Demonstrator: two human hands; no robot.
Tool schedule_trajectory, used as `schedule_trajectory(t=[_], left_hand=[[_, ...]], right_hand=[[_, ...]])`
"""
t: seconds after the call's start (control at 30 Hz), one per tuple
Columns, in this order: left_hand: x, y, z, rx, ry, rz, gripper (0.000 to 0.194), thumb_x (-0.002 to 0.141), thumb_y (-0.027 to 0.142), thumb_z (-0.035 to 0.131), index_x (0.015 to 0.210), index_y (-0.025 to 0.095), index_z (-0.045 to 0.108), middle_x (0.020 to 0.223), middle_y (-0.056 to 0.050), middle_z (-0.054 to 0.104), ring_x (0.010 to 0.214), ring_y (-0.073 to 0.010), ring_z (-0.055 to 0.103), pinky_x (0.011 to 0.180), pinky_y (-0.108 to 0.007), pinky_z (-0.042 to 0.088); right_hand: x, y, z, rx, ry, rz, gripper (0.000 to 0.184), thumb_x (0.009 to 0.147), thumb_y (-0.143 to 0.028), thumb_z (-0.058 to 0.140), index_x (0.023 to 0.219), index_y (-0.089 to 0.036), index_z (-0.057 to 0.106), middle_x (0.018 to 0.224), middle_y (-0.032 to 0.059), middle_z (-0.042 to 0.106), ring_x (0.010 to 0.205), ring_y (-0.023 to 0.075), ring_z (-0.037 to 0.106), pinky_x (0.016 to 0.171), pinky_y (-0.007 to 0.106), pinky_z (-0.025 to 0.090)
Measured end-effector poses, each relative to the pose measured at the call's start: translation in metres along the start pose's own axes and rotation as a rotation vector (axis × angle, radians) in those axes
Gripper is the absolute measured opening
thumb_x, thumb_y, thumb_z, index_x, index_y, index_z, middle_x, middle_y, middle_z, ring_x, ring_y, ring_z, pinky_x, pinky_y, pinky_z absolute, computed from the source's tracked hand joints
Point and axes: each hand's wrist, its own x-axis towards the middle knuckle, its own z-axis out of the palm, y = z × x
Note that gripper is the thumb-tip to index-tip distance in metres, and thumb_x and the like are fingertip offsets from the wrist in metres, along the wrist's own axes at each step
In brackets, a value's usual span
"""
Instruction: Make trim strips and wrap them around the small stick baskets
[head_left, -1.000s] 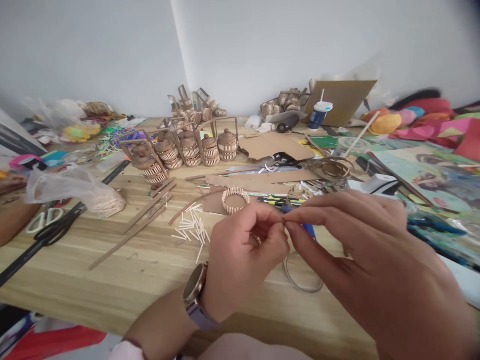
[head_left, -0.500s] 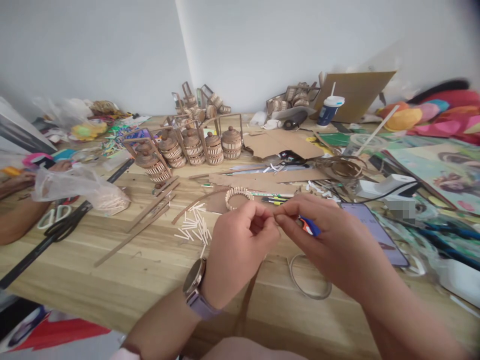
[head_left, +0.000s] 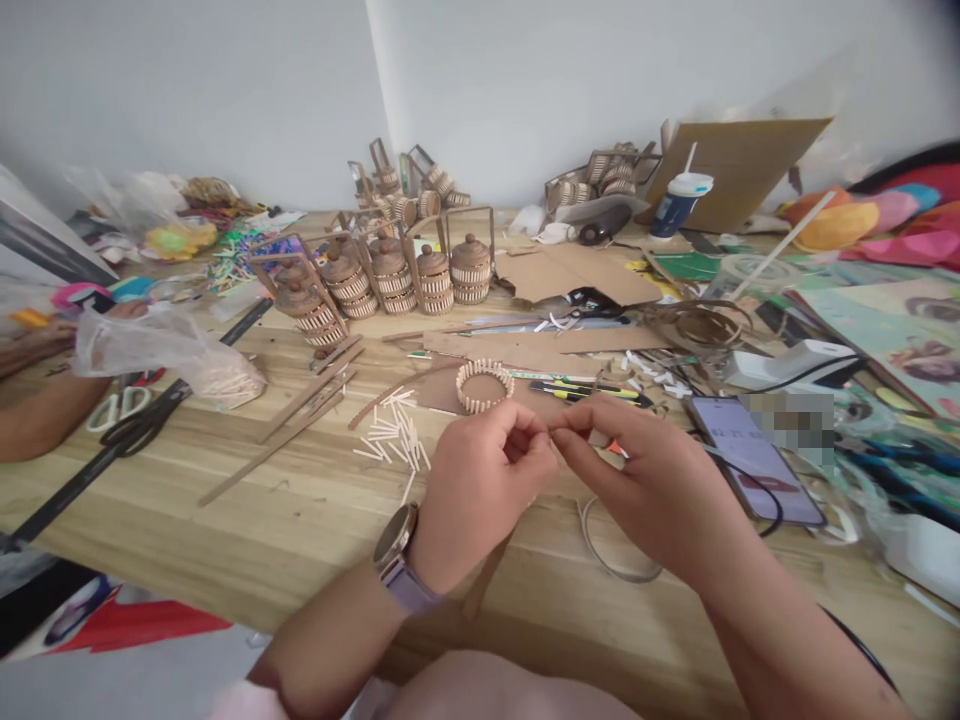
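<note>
My left hand (head_left: 484,490), with a watch (head_left: 397,540) on its wrist, is closed in a pinch. Its fingertips meet those of my right hand (head_left: 637,465), which is pinched too. Between them is a thin brown strip (head_left: 491,575), whose length hangs below my left palm; the gripped end is mostly hidden by fingers. Just beyond the hands stands a ring of short pale sticks (head_left: 486,388) on a brown band. Loose pale sticks (head_left: 396,435) lie scattered left of my left hand. A coiled band (head_left: 619,545) rests on the table under my right hand.
Several small lidded baskets with handles (head_left: 394,275) stand at the back left. Flat brown strips (head_left: 285,440), scissors (head_left: 120,408) and a plastic bag (head_left: 172,350) lie leftward, near another person's arm (head_left: 45,400). A phone (head_left: 750,450), cable and yellow-black cutter (head_left: 585,392) are at right.
The view has shifted slightly, so the table things appear a little to the right. Both hands stay pinched together with nearly the same pose.
</note>
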Motion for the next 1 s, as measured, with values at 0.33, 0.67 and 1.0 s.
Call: schedule_trajectory(t=[0.33,0.67,1.0], left_hand=[[-0.002,0.001,-0.003,-0.079,-0.031,-0.027,0.008,0.077,0.017,0.055,0.069,0.018,0.057,0.057,0.006,0.058,0.052,-0.0078,0.053,0.051,-0.016,0.039],[-0.010,0.007,-0.004,-0.321,0.006,-0.076,0.006,0.080,0.019,0.056,0.074,0.019,0.056,0.061,0.004,0.060,0.055,-0.0091,0.056,0.052,-0.017,0.045],[-0.016,0.011,0.001,-0.254,0.059,-0.022,0.006,0.078,0.016,0.057,0.074,0.019,0.059,0.064,0.005,0.064,0.056,-0.0080,0.058,0.052,-0.016,0.044]], right_hand=[[0.001,-0.007,-0.001,0.109,0.041,0.103,0.016,0.079,-0.021,0.052,0.067,-0.024,0.062,0.058,-0.0044,0.060,0.052,0.0123,0.051,0.053,0.024,0.038],[-0.006,-0.002,-0.002,0.179,0.122,0.123,0.014,0.082,-0.024,0.049,0.069,-0.023,0.055,0.064,-0.0029,0.057,0.060,0.0136,0.054,0.057,0.025,0.042],[-0.022,-0.021,-0.005,-0.113,0.261,-0.042,0.010,0.085,-0.024,0.058,0.078,-0.026,0.065,0.079,-0.0010,0.069,0.075,0.0180,0.064,0.075,0.033,0.045]])
